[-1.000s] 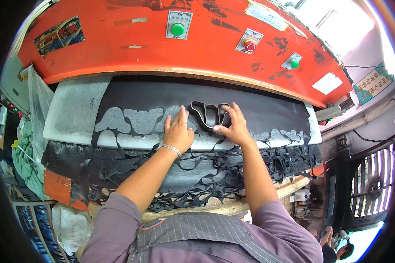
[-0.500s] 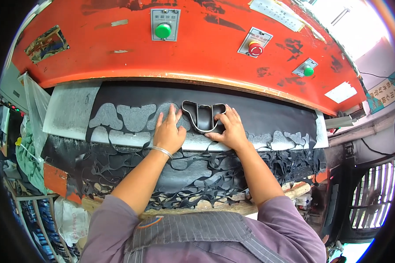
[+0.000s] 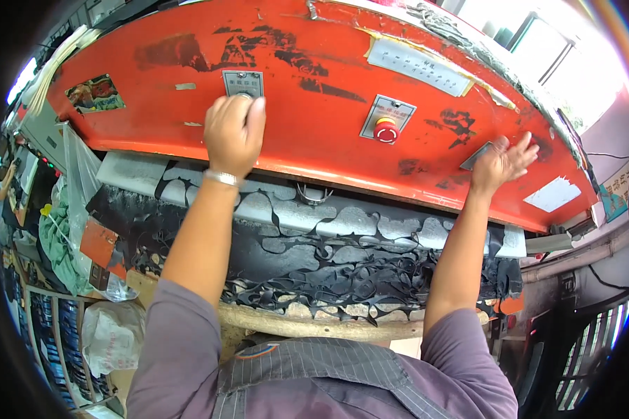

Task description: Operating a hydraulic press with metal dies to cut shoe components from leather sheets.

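Note:
My left hand is curled into a fist over the square metal button plate on the red machine front. The green button on that plate is almost wholly covered by the hand. Farther right, my right hand lies over a smaller button plate, its fingers spread and its palm covering the button. Under the machine's red front a metal cutting die stands on the black sheet, partly hidden by the lower edge. Neither hand touches the die.
A red stop button sits between my hands. Black sheet scrap with cut-out holes hangs in tangled strips over the front of the pale bed. A wooden bar runs along the near edge. White bag at lower left.
Both hands have left the cutting die and sheet and risen to the button plates, left hand to the left one, right hand to the right one. The die is now partly under the machine front.

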A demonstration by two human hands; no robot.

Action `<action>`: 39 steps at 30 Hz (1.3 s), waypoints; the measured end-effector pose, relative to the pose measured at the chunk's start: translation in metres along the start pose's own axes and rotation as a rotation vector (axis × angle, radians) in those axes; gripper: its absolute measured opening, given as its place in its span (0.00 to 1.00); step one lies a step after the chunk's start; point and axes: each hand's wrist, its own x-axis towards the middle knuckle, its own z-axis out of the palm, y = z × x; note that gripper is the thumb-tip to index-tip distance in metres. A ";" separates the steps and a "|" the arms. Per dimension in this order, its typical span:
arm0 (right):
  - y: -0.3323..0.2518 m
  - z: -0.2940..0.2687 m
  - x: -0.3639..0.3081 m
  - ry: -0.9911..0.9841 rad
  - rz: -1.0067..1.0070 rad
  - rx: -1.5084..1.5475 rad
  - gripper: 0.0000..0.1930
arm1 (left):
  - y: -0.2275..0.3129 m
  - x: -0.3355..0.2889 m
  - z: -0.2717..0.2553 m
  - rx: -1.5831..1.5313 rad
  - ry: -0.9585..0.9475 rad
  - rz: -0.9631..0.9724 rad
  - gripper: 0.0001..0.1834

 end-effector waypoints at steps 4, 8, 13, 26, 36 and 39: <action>-0.009 -0.046 -0.036 -0.059 -0.078 0.019 0.36 | 0.024 -0.028 -0.037 -0.135 -0.257 -0.310 0.16; -0.063 -0.129 -0.135 -0.876 -0.133 0.558 0.22 | 0.088 -0.123 -0.091 -0.354 -0.689 -0.498 0.15; -0.123 -0.206 -0.206 -1.616 -0.499 0.794 0.29 | 0.164 -0.208 -0.141 -0.266 -1.113 -0.433 0.09; -0.135 -0.173 -0.196 -2.000 -0.761 0.764 0.23 | 0.166 -0.220 -0.143 -0.084 -1.011 -0.388 0.12; -0.157 0.124 -0.182 -1.300 -1.546 0.815 0.10 | 0.134 -0.191 -0.030 -0.123 -1.212 -0.051 0.27; -0.169 0.139 -0.166 -1.409 -1.633 0.993 0.08 | 0.113 -0.187 -0.072 -0.326 -1.548 -0.131 0.31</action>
